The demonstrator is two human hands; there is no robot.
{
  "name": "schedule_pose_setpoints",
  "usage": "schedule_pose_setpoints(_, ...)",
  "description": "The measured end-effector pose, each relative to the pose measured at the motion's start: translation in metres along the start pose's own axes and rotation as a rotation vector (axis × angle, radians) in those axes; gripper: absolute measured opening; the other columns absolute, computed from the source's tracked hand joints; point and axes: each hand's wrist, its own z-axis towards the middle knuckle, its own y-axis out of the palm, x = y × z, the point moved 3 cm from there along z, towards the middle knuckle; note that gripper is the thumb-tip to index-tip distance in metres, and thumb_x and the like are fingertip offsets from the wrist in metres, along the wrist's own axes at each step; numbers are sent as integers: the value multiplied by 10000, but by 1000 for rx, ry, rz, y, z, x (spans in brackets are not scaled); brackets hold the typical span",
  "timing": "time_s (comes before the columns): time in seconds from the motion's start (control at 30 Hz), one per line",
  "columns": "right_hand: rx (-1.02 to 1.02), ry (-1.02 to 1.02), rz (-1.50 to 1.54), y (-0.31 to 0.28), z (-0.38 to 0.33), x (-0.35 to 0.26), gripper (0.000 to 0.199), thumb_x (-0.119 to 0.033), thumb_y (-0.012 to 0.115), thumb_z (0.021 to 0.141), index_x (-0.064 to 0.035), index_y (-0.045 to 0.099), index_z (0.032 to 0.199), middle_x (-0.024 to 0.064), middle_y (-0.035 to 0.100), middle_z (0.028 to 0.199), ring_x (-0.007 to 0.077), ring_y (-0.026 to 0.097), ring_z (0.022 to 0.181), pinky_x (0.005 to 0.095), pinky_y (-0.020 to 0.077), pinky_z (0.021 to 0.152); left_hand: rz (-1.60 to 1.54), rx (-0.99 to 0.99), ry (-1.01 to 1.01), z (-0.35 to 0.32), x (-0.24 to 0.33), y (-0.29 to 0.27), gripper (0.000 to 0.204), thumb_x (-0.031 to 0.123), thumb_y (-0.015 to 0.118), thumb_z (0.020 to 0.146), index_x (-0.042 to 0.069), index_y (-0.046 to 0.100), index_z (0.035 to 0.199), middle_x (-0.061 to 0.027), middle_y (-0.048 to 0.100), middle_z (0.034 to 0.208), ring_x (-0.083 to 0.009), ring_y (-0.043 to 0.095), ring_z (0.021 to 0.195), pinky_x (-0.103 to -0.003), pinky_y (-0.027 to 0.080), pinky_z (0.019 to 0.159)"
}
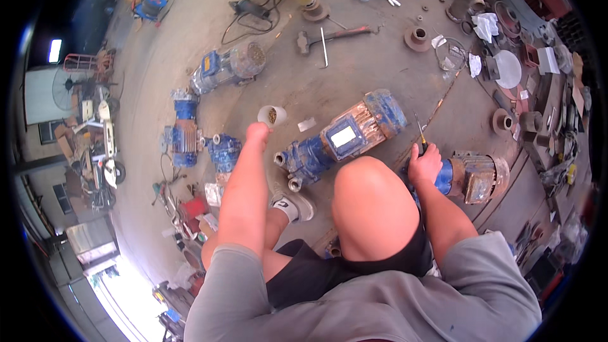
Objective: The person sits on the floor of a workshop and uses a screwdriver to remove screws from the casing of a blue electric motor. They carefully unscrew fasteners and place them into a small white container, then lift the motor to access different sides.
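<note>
My left hand [258, 134] is closed on a white plastic cup [264, 113]. Small brass-coloured pieces lie inside the cup, too small to name. Closed around the dark and yellow handle of a screwdriver [423, 141], my right hand [425, 164] keeps its thin shaft pointing away from me. Between the hands, a worn blue motor pump [347, 132] lies on its side on the floor, tilted up to the right. A small pale card [306, 125] rests on the floor right of the cup. Beside my right wrist is another blue and rusty motor [476, 177].
More blue motors [228, 68] [185, 130] lie to the left. Farther off are a sledgehammer [332, 38], a white rod [324, 47] and a corded power tool [250, 9]. Rusty flanges [418, 38], papers and metal parts crowd the right side.
</note>
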Motion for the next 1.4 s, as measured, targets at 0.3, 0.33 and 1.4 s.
schedule_pose_setpoints(0.3,16,-15,33,0,5,1,532,-486,607,973,-52,581,1280,168,621,1195,374,568,1163,506,419,990,375,-64,-29,95,-34,73,269,153,453,970,16,684,949,-107,627,754,-145,347,438,-344,257,415)
schedule_pose_setpoints(0.33,-2,-22,55,3,0,-9,533,-488,608,971,-53,582,1279,168,622,1193,374,570,1162,504,420,991,389,39,53,105,-41,51,251,148,489,963,3,694,962,-127,653,791,-167,426,496,-365,314,445)
schedule_pose_setpoints(1.4,-86,-353,531,-224,42,-134,344,-182,609,1028,-15,637,1327,18,628,961,103,578,839,257,490,784,-1126,-1010,146,-225,50,126,210,240,669,1037,37,680,1089,-11,663,844,-83,596,696,-241,531,609)
